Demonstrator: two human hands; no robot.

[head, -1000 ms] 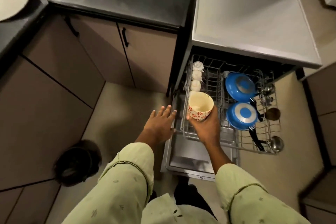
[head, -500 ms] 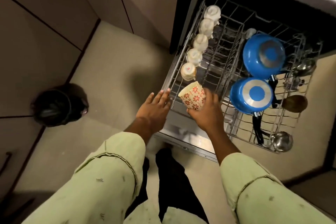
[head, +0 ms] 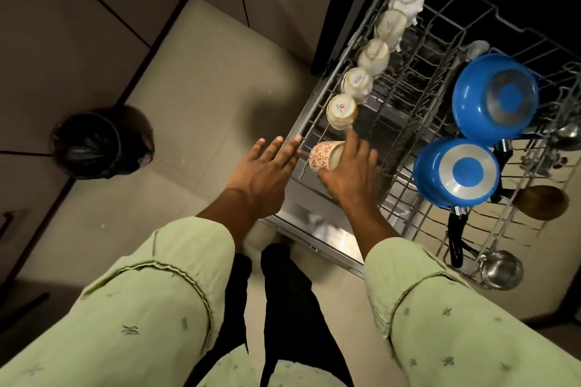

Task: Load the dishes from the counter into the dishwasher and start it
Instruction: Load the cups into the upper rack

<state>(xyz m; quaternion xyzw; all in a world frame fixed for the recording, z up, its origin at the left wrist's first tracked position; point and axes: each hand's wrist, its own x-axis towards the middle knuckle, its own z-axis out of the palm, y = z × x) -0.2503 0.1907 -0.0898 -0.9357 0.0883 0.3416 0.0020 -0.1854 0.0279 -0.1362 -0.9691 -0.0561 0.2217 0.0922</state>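
The right hand is curled round a cream cup with a red flower pattern, fingers over its top, holding it tipped over on its side at the front left corner of the pulled-out dishwasher rack. The left hand is flat and wide, holding nothing, its straight fingers reaching to the rack's left rim just beside the cup; whether they touch the wire cannot be told. Both arms wear pale green sleeves. Along the rack's left side, behind the held cup, five cream cups stand in a row, bottoms up. On the rack's right half two blue pans lie upturned, one behind the other, with black handles pointing to the front. At the rack's right edge are a brown wooden spoon and a steel ladle. Under the rack's front lies the open dishwasher door. Well to the left of the rack a black-lined bin stands on the floor.
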